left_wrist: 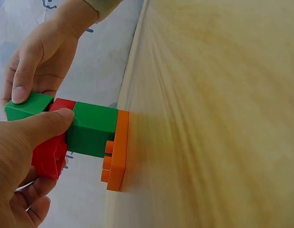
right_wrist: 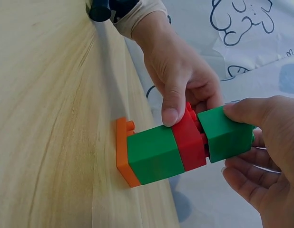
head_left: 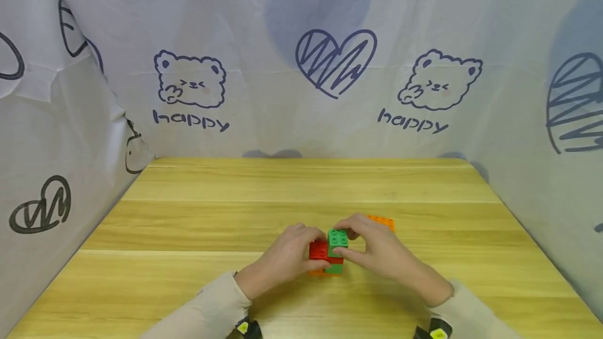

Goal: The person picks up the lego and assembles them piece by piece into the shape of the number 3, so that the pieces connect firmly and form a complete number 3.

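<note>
Stack of toy building blocks stands near the middle of the desk (head_left: 198, 224), toward the near side. Order from the bottom: orange plate (right_wrist: 122, 154), lower green block (right_wrist: 155, 154), red brick (right_wrist: 190, 142), upper green block (right_wrist: 226, 135). Red brick overhangs the lower green block to the left; upper green block is over its right end, with a narrow gap and studs showing between them — not fully seated, by my reading.

Left hand (head_left: 291, 252): pinching the red brick, thumb on its near side. Right hand (head_left: 383, 250): grasping the upper green block between thumb and fingers. Second orange plate (head_left: 383, 222) lies beyond the right hand, partly hidden by it.

Handling (judged): hard plastic, light and stiff, unlikely to break; smooth walls could slip slightly under dry fingertips. Best hold is on opposite flat side walls, clear of studs and seams. Bracing the red brick low seems sound — its left overhang lacks visible support and could tip under pressure.
</note>
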### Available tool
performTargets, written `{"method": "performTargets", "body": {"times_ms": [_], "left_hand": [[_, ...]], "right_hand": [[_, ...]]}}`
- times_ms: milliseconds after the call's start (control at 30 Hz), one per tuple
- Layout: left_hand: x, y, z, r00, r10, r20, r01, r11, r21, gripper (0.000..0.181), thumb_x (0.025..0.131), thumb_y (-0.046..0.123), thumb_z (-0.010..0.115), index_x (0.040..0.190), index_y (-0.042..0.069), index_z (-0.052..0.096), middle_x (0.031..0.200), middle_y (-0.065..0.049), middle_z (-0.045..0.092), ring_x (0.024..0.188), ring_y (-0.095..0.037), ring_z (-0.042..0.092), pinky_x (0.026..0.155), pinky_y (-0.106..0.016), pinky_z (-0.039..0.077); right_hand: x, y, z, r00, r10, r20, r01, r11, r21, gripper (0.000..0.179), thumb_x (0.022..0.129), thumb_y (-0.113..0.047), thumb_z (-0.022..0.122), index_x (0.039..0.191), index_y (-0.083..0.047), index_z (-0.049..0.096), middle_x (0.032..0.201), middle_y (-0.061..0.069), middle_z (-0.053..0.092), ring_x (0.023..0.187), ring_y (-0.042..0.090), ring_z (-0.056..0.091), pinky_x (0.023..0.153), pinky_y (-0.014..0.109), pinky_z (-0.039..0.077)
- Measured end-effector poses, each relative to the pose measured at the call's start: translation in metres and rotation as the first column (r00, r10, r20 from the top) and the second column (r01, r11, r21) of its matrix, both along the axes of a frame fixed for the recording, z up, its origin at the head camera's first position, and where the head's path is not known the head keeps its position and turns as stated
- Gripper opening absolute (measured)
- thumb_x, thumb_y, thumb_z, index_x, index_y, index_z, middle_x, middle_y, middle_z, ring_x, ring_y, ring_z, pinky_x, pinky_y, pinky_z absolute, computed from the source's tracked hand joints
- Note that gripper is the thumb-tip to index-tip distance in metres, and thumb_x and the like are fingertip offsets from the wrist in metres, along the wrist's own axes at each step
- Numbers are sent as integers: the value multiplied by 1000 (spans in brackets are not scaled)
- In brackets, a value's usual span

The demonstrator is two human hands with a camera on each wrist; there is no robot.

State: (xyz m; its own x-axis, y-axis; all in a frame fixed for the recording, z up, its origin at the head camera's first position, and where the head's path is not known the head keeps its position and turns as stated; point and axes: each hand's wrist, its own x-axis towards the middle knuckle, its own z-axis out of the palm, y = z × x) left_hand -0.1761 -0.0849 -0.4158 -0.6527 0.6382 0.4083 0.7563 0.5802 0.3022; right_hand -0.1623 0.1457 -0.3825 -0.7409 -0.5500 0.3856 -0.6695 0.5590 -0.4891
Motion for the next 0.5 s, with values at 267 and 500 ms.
{"method": "performTargets", "body": {"times_ms": [267,500], "left_hand": [[1,1,2,1000,-9,11,9,1000,16,42,77,38,84,104,12,66,88,7,66,72,-6,48,64,-20,41],[1,1,1,1000,-22,-2,22,999,42,41,76,36,85,102,10,66,85,6,65,69,-6,46,62,-20,39]], "right_hand": [[1,-2,-1,999,-1,-53,1,1000,2,35,84,-29,79,114,-18,64,103,-10,60,85,8,57,74,28,53],[1,-5,-5,995,30,-98,-34,999,-37,33,82,-22,81,110,-14,65,100,-7,60,83,10,58,72,27,53]]}}
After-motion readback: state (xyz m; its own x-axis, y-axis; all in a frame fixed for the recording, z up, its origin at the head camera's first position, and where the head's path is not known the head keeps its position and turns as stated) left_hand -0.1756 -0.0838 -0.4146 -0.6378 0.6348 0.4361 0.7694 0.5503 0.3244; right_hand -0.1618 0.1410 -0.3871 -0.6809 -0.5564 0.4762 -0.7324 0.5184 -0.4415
